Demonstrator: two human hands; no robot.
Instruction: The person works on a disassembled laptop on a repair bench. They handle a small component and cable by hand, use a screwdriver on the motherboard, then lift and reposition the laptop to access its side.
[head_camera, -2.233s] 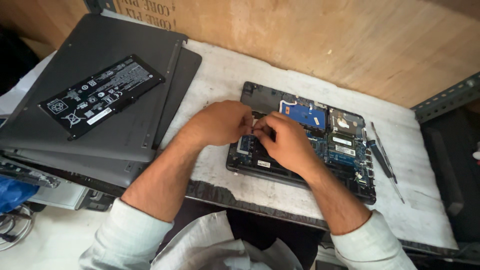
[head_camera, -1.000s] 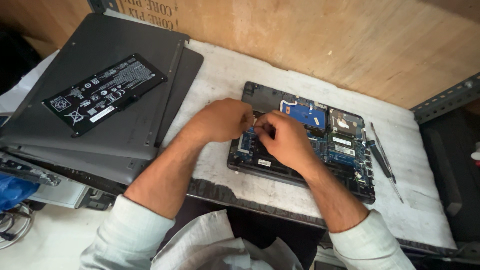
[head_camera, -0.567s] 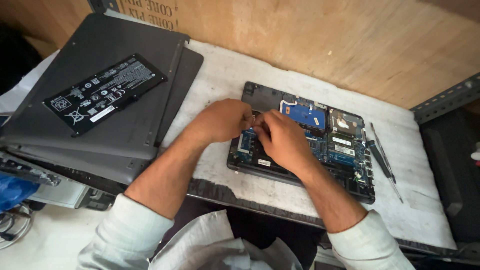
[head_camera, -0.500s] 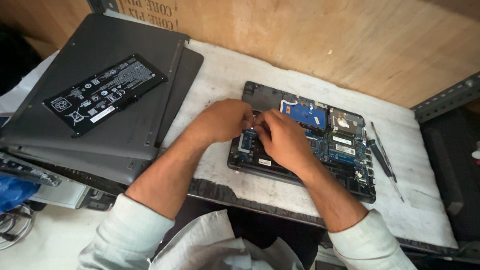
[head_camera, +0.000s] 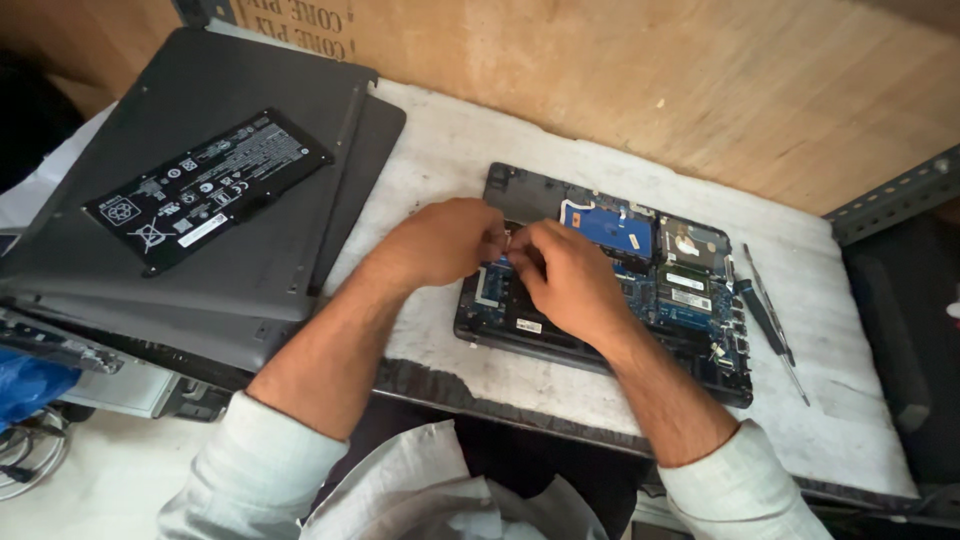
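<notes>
Almost nothing has shifted since the earlier frames: our hands stay huddled over the same spot, fingers only slightly rearranged.

At far left we see a blue bag (head_camera: 28, 385) and a coil of cable (head_camera: 22, 460) low at the edge. Next comes a stack of dark grey laptop covers (head_camera: 250, 270), tilted, with a flat black battery (head_camera: 207, 188) lying on top. The stack overlaps the left end of the worn white table (head_camera: 440, 150).

Our left hand (head_camera: 440, 240) reaches in over the table, fingers curled narrow and pinched toward the right hand; what they pinch is too small to tell. It hovers at the left edge of the opened laptop base (head_camera: 520, 185), which lies flat on the table near the wooden wall (head_camera: 650, 80).

Our right hand (head_camera: 565, 275) meets the left one fingertip to fingertip above the laptop's circuit board (head_camera: 690, 295), fingers bunched tight; we cannot tell whether it holds anything. Just right of it shows a blue rectangular part (head_camera: 610, 228) inside the base.

Right of the laptop, a black-handled screwdriver (head_camera: 765, 320) and a thinner tool (head_camera: 765, 295) lie side by side on the table.
</notes>
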